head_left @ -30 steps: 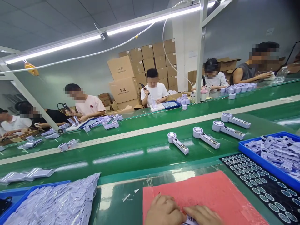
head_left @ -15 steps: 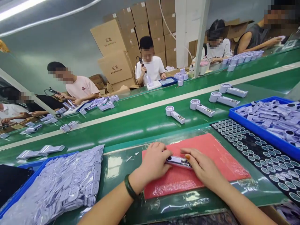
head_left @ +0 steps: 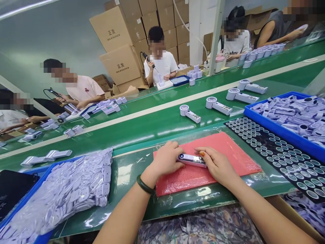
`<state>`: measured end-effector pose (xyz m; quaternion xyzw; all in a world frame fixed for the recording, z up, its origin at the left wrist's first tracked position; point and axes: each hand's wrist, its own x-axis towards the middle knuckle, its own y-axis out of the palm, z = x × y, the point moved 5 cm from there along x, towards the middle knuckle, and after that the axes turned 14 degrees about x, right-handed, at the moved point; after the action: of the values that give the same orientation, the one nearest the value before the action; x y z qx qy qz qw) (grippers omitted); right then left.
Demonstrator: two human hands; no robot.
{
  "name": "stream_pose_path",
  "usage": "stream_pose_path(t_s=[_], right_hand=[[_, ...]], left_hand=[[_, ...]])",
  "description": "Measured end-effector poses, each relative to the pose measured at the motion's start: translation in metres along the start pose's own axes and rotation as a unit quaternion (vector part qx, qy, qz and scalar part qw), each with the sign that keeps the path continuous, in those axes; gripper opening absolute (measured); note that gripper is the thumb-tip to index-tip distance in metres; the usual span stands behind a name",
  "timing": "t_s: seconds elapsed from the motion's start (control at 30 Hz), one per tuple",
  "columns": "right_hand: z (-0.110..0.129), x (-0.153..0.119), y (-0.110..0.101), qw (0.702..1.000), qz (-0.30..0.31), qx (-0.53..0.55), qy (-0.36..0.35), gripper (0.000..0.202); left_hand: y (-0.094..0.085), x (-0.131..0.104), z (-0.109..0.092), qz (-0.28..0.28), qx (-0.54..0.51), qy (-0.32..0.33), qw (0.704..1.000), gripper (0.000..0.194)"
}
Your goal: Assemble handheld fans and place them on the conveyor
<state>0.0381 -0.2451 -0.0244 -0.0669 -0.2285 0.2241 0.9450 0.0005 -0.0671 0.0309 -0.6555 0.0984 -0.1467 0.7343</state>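
A pale purple handheld fan [head_left: 192,158], its slim handle facing up, lies across a red pad [head_left: 236,152]. Around its left end my left hand [head_left: 166,158] is closed, covering that end. The thumb and fingers of my right hand [head_left: 217,162] close on the opposite end of the handle. A dark round spot and a shiny strip show on the handle between the hands. Beyond the pad, several similar fans, such as a small fan [head_left: 190,114], rest on the green conveyor belt [head_left: 152,127].
To the right lie a black sheet of round stickers [head_left: 270,144] and a blue tray [head_left: 281,135] full of purple parts. A clear bag of purple parts [head_left: 78,189] sits at left. Across the belt, several people work near stacked cartons [head_left: 122,64].
The view has shifted, showing more of the lap below. The fan's handle now shows a smoother, covered face where exposed inner parts were visible before. Both hands remain on it.
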Motion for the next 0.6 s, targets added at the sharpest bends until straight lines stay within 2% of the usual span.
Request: stream_pose_path(t_s=[0.13, 0.37, 0.6], right_hand=[[-0.0048, 0.0003, 0.0001, 1.0, -0.01, 0.0, 0.0, 0.035], [-0.0017, 0.0016, 0.0014, 1.0, -0.016, -0.019, -0.006, 0.04], [-0.0003, -0.0003, 0.0041, 0.998, -0.013, -0.051, -0.015, 0.042]], left_hand=[[0.0012, 0.0048, 0.0045, 0.011, -0.011, -0.008, 1.0, 0.046], [0.0, 0.007, 0.0087, 0.004, -0.007, -0.011, 1.0, 0.044], [0.0052, -0.0006, 0.0039, -0.025, 0.015, -0.02, 0.999, 0.044]])
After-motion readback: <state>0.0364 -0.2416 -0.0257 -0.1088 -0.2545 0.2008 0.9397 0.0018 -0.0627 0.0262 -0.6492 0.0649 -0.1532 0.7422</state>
